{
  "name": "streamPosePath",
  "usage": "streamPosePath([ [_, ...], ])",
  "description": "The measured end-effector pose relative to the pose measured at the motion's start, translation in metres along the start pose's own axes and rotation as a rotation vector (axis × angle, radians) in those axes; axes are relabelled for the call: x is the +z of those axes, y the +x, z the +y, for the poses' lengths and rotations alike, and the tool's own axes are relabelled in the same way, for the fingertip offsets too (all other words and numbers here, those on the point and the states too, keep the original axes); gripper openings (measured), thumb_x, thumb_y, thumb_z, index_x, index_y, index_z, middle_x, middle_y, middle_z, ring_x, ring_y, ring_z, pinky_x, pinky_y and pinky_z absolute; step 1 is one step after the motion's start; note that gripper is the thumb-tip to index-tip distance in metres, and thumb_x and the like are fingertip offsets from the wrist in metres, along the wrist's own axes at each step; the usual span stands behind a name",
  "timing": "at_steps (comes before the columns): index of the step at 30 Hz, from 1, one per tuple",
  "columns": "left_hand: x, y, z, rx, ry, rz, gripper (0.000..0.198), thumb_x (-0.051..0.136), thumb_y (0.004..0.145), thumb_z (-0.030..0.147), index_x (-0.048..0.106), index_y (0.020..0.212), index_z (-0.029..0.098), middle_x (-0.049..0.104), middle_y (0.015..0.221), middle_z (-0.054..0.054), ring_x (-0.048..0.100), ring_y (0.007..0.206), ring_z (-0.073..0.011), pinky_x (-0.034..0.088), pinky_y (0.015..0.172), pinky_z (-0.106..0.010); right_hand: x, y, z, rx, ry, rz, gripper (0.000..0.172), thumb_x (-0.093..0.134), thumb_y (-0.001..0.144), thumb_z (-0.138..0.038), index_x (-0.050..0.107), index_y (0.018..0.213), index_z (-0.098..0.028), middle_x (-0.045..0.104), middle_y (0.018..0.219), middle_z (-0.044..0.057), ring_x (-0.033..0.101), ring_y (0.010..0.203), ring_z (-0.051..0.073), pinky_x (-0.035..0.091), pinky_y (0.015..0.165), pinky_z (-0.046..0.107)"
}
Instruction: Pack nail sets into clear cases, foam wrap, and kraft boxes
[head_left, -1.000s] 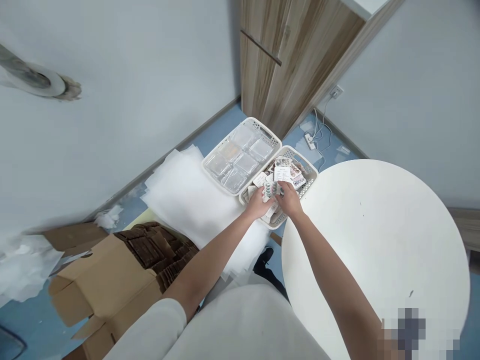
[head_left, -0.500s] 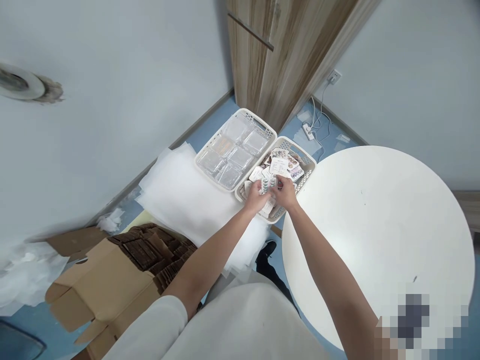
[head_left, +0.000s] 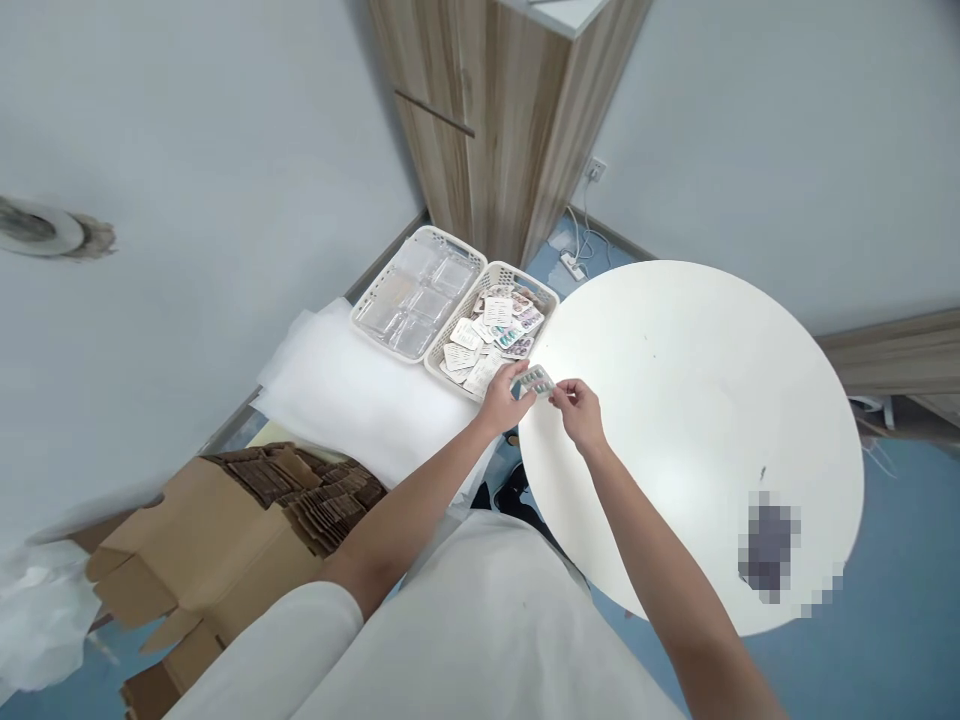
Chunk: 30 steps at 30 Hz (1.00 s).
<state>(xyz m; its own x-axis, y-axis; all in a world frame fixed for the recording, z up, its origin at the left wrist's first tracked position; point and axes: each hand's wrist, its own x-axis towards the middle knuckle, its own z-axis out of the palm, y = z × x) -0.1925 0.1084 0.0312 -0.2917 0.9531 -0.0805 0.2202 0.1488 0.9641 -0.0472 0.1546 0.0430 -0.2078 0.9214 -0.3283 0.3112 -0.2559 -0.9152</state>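
A small flat pack (head_left: 535, 380) with rows of dark green oval pieces is held up at the near edge of the round table. My left hand (head_left: 504, 402) grips its left side between thumb and fingers. On the other side, my right hand (head_left: 579, 412) pinches the pack's right corner. Just beyond my left hand stands a white perforated basket (head_left: 551, 309), filled with loose white cards (head_left: 466, 334) and similar packs with coloured ovals. What the oval pieces are is too small to make out.
Beside that basket, a second white basket (head_left: 360, 309) holds clear plastic packets (head_left: 420, 295). Both adjoin a stack of white sheets (head_left: 352, 385). An open cardboard box (head_left: 202, 530) with folded brown cardboard sits lower left. The round white table (head_left: 690, 400) bears a pixelated dark object (head_left: 769, 548).
Both hands have come out of the basket toward me, carrying the pack to the table's edge. The head view has turned to the right.
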Motion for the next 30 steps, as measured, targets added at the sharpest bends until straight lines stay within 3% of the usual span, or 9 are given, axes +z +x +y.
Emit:
streamPosePath([
  [3, 0.022, -0.032, 0.001, -0.036, 0.031, -0.089, 0.05, 0.058, 0.07, 0.018, 0.046, 0.118, 0.021, 0.048, 0.119, -0.008, 0.046, 0.112, -0.0219, 0.039, 0.093, -0.038, -0.029, -0.037, 0.028, 0.094, 0.144, 0.012, 0.027, 0.061, 0.066, -0.043, 0.053, 0.075, -0.018, 0.055, 0.071, -0.001, 0.058, 0.063, 0.013, 0.048, 0.066, 0.03],
  [6, 0.044, -0.067, -0.006, -0.163, 0.054, -0.161, 0.05, 0.056, 0.07, 0.016, 0.046, 0.118, 0.019, 0.048, 0.12, -0.01, 0.047, 0.112, -0.0225, 0.04, 0.091, -0.039, -0.048, -0.067, 0.057, 0.216, 0.254, 0.066, 0.029, 0.063, 0.063, -0.043, 0.052, 0.073, -0.019, 0.054, 0.069, -0.002, 0.059, 0.062, 0.012, 0.05, 0.065, 0.03],
  [12, 0.076, -0.112, -0.021, -0.369, 0.036, -0.312, 0.05, 0.056, 0.069, 0.013, 0.046, 0.117, 0.019, 0.047, 0.124, -0.011, 0.047, 0.113, -0.0217, 0.041, 0.09, -0.037, -0.057, -0.099, 0.099, 0.301, 0.294, 0.08, 0.025, 0.058, 0.065, -0.041, 0.05, 0.074, -0.019, 0.054, 0.065, -0.001, 0.059, 0.059, 0.013, 0.051, 0.06, 0.029],
  [17, 0.087, -0.12, -0.027, -0.388, 0.093, -0.292, 0.051, 0.057, 0.068, 0.013, 0.046, 0.117, 0.017, 0.046, 0.125, -0.012, 0.049, 0.11, -0.0214, 0.043, 0.088, -0.035, -0.054, -0.107, 0.118, 0.313, 0.24, 0.066, 0.02, 0.056, 0.067, -0.036, 0.05, 0.076, -0.019, 0.053, 0.061, -0.003, 0.058, 0.054, 0.012, 0.049, 0.055, 0.027],
  [21, 0.087, -0.12, -0.028, -0.383, 0.134, -0.266, 0.052, 0.058, 0.068, 0.015, 0.045, 0.118, 0.017, 0.046, 0.124, -0.012, 0.049, 0.109, -0.0208, 0.043, 0.087, -0.034, -0.054, -0.107, 0.125, 0.308, 0.143, 0.052, 0.019, 0.054, 0.067, -0.034, 0.051, 0.079, -0.02, 0.056, 0.071, -0.003, 0.056, 0.049, 0.01, 0.046, 0.055, 0.027],
  [30, 0.073, -0.111, -0.023, -0.342, 0.179, -0.319, 0.049, 0.058, 0.071, 0.024, 0.045, 0.118, 0.018, 0.044, 0.126, -0.011, 0.047, 0.11, -0.0206, 0.042, 0.088, -0.035, -0.05, -0.112, 0.116, 0.095, -0.55, -0.088, 0.034, 0.045, 0.076, -0.028, 0.048, 0.109, -0.02, 0.059, 0.092, 0.005, 0.056, 0.079, 0.018, 0.044, 0.066, 0.029],
])
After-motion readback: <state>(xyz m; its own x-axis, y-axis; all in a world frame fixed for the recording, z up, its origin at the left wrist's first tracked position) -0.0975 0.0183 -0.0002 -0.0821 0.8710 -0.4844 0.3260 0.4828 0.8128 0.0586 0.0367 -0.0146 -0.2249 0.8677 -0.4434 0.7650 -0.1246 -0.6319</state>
